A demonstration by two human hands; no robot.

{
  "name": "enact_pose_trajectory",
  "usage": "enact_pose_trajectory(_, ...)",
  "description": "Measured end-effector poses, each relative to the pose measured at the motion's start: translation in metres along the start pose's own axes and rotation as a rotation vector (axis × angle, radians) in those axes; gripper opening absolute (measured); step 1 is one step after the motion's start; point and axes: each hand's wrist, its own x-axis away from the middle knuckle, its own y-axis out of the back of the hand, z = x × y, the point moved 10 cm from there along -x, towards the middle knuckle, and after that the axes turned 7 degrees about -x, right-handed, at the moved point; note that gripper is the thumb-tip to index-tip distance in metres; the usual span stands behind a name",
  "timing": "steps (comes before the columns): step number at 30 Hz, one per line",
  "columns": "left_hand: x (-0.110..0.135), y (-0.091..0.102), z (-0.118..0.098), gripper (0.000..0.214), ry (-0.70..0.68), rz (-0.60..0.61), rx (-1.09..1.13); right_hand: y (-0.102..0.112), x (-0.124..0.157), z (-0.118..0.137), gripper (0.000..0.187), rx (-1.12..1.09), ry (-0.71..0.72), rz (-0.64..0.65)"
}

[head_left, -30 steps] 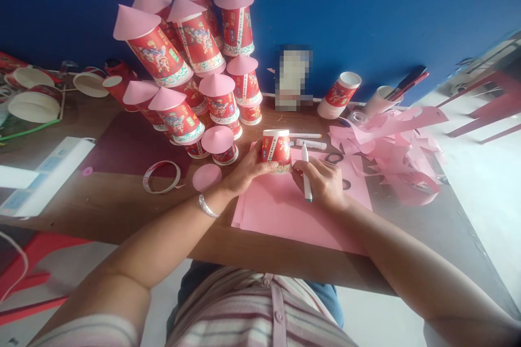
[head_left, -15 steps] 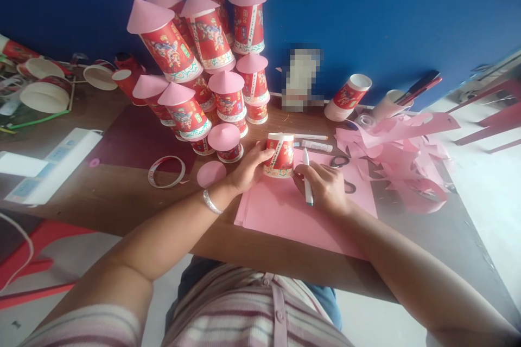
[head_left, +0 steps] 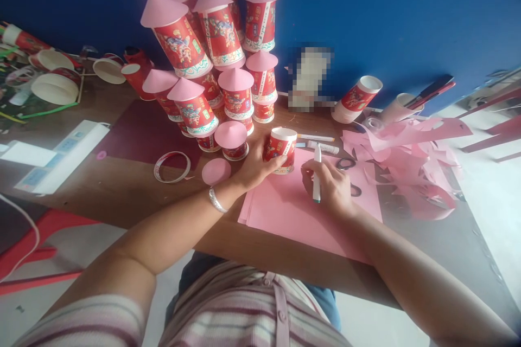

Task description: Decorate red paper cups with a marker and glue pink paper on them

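My left hand (head_left: 260,165) is wrapped round a red printed paper cup (head_left: 280,145), which stands mouth up with a drawn pattern along its lower band. A white marker pen (head_left: 317,176) is gripped in my right hand (head_left: 330,185), a little apart from the cup's right side; its greenish end points down. Beneath both hands lies a stack of pink paper sheets (head_left: 297,217). A pair of scissors (head_left: 345,164) rests on the sheets, partly hidden by my right hand. More pens (head_left: 323,147) lie behind the cup.
Several stacked red cups with pink cone tops (head_left: 220,32) stand at the back left. Pink paper scraps (head_left: 423,162) cover the right side, near a pen cup (head_left: 396,108). A tape roll (head_left: 158,173), a pink disc (head_left: 216,172) and a white power strip (head_left: 65,154) lie left.
My right hand has drawn the marker slightly away from the cup. The left hand has shifted round the cup, its thumb now across the front, and the cup is tilted differently. The view has moved slightly.
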Motion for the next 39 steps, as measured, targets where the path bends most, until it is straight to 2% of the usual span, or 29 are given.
enact_pose_trajectory(7,0.002,-0.003,-0.007,0.06,-0.011,-0.039,-0.046,0.004,-0.004,0.012,0.032,-0.229,0.08,-0.014)
enact_pose_trajectory(16,0.0,0.005,-0.008,0.077,-0.069,-0.125,-0.155,0.0,-0.002,0.013,0.035,-0.254,0.103,0.015)
enact_pose_trajectory(23,0.003,-0.004,0.007,0.069,0.112,0.015,0.008,-0.004,-0.004,0.014,0.033,-0.257,0.106,0.05)
enact_pose_trajectory(28,-0.001,-0.004,0.015,0.068,0.157,0.037,0.188,0.0,-0.005,0.017,0.036,-0.266,0.141,0.045)
enact_pose_trajectory(34,-0.002,-0.012,0.008,0.041,0.194,0.106,0.319,0.007,-0.003,0.019,0.035,-0.235,0.168,0.009)
enact_pose_trajectory(39,0.0,-0.017,0.009,0.044,0.246,0.157,0.375,0.004,-0.003,0.019,0.034,-0.229,0.164,0.011)
